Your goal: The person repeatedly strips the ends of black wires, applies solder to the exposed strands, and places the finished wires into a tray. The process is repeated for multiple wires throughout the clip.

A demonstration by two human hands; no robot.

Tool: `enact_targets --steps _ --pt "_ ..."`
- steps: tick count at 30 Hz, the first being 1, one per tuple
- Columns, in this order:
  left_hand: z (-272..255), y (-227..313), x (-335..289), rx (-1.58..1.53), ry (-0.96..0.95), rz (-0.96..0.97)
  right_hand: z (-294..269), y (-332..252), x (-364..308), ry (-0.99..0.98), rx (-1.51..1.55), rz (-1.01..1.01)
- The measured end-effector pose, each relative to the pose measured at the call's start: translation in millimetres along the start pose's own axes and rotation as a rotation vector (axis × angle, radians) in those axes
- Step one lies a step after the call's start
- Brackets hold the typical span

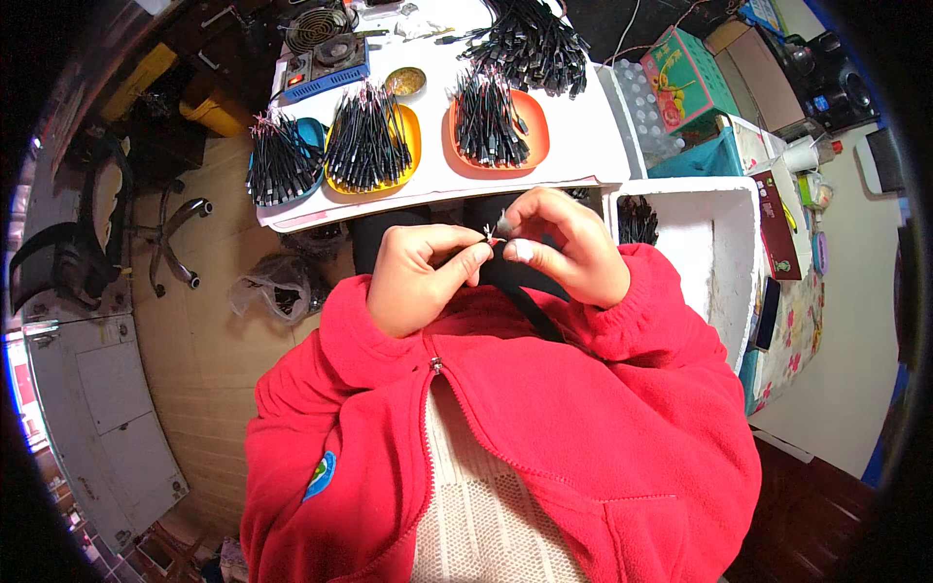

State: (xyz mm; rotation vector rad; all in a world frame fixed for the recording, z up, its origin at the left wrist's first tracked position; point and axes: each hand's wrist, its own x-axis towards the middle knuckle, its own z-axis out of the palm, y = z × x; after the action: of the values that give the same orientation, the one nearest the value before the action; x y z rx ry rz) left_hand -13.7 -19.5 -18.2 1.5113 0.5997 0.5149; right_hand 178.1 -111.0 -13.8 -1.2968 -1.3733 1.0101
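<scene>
My left hand [418,277] is closed, its thumb and index finger pinching a thin wire end [490,236] in front of my body. Whitish and reddish strands show at its tip. My right hand [575,251] meets it from the other side, thumb and curled index finger at the strands. Small and partly covered by fingers, the strands give little detail. Beyond the hands, on the white table, bundles of black cables with bare coloured wire ends lie in a blue bowl [313,133], a yellow bowl [412,136] and an orange bowl [540,146].
A big pile of black cables [535,49] lies at the table's back, near a blue electric device [328,82] and a small metal dish [405,81]. At right stands a white foam box [688,187] with cables inside. An office chair base [177,233] stands left.
</scene>
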Motion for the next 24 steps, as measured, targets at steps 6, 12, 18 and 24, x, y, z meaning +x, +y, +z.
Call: enact_targets --steps 6,12,18,24 --pt "-8 5 4 -0.275 -0.113 -0.236 2 -5 11 0.139 -0.638 -0.566" --pt "1 -2 7 0.584 0.136 0.586 12 14 9 0.078 -0.036 0.009" --pt "-8 -9 12 0.517 0.041 0.473 3 12 14 -0.07 0.34 0.304" --pt "-25 -8 10 -0.241 -0.22 -0.045 -4 -9 21 -0.075 -0.25 -0.342"
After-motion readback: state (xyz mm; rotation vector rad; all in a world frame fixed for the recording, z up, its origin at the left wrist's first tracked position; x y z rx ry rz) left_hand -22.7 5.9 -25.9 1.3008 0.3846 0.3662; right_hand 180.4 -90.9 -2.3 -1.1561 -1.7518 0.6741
